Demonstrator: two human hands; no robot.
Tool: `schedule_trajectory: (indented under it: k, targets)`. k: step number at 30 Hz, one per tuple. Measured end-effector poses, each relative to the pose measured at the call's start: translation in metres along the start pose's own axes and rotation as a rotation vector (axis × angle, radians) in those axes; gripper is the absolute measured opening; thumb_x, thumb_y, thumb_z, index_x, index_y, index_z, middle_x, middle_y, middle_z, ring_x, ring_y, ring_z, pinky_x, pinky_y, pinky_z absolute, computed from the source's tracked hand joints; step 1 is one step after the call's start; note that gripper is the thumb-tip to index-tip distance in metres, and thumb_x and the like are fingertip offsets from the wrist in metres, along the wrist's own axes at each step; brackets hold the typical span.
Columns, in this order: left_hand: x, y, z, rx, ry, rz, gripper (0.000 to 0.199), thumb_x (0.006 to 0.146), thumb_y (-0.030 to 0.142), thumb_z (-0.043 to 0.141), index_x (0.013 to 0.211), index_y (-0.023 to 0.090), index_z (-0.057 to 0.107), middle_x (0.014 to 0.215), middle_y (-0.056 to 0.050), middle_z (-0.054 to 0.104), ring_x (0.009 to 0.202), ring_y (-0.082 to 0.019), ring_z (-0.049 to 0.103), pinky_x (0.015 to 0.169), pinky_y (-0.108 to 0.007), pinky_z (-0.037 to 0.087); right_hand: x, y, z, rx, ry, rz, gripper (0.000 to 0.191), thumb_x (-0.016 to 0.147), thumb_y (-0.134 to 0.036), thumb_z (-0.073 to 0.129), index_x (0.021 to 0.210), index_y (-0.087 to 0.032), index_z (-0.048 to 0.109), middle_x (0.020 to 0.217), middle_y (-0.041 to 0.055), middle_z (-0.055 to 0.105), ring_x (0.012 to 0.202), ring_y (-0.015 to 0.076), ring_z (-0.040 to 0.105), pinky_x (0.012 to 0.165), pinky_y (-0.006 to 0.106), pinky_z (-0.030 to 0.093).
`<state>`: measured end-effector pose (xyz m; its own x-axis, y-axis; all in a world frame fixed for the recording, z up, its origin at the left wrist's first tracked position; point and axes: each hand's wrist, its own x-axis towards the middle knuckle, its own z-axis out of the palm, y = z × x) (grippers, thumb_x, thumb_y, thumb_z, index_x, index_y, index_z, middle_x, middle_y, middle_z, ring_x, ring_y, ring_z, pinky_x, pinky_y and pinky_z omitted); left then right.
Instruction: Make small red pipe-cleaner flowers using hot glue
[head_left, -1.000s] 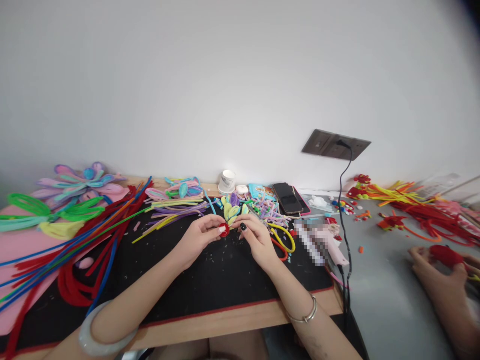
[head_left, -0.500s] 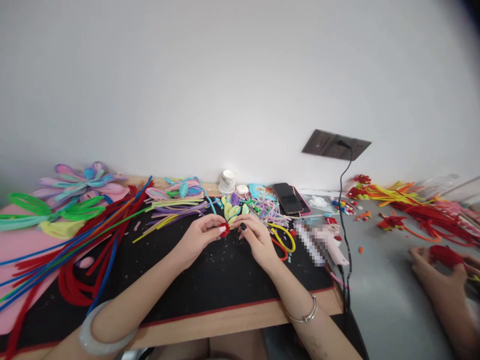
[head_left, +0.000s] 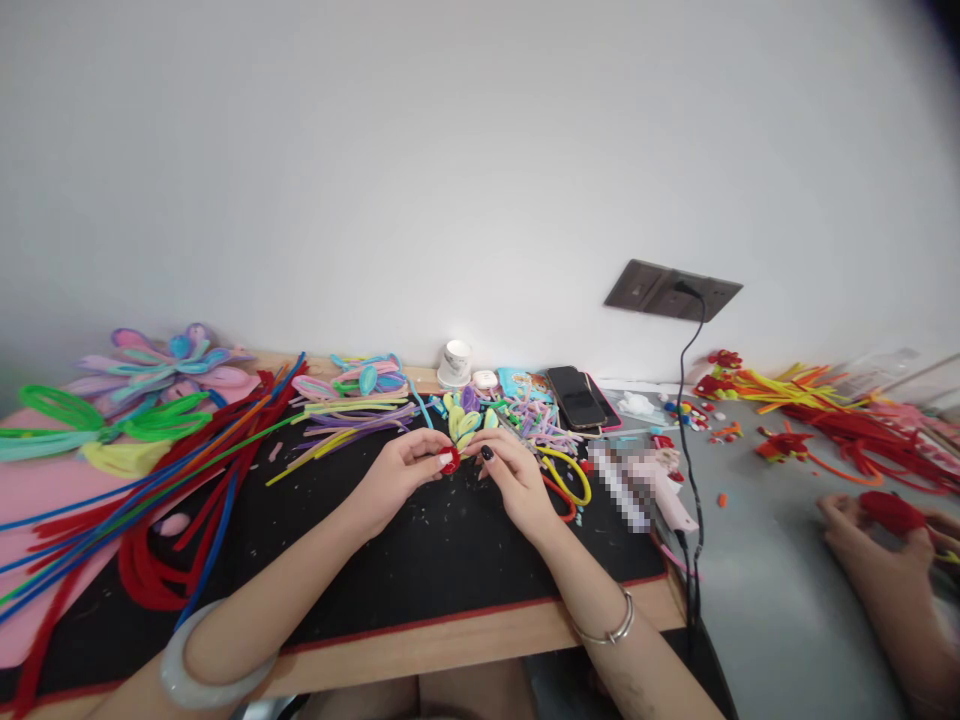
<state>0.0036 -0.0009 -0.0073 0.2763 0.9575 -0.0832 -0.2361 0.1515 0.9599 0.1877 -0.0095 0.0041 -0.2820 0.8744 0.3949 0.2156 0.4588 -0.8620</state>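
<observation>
Over the middle of the black mat (head_left: 420, 570), my left hand (head_left: 405, 475) pinches a small round red piece (head_left: 449, 460) between thumb and fingers. My right hand (head_left: 514, 480) is just to its right, its thumb and fingers pressed together close to the red piece. Whatever lies between the right fingertips is too small to make out. Directly behind both hands are yellow-green pipe-cleaner loops (head_left: 463, 418). A yellow loop (head_left: 570, 475) rests beside my right hand, and yellow and purple stems (head_left: 349, 425) lie beyond my left wrist.
Long red and blue stems (head_left: 187, 470) cover the left side. Behind stand a paper cup (head_left: 455, 363) and phones (head_left: 577, 398). A pink glue gun (head_left: 664, 490) with a black cord lies right. Another person's hands (head_left: 885, 560) hold a red piece at far right.
</observation>
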Motion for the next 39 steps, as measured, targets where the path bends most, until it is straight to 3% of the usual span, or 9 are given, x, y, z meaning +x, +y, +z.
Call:
schedule_trajectory:
  k: [39]
  targets:
    - [-0.0004,0.0011,-0.0002,0.025,0.000,0.002,0.024,0.069,0.031,0.072,0.088,0.018,0.065,0.084,-0.003,0.066,0.078,-0.016,0.060,0.072,-0.027,0.045,-0.0004,-0.0006,0.0002,0.014,-0.007,0.014,0.034,0.093,-0.040,0.043,0.096,-0.022,0.071,0.101,0.0095,0.060,0.089,0.0197,0.057,0.070,0.030,0.051]
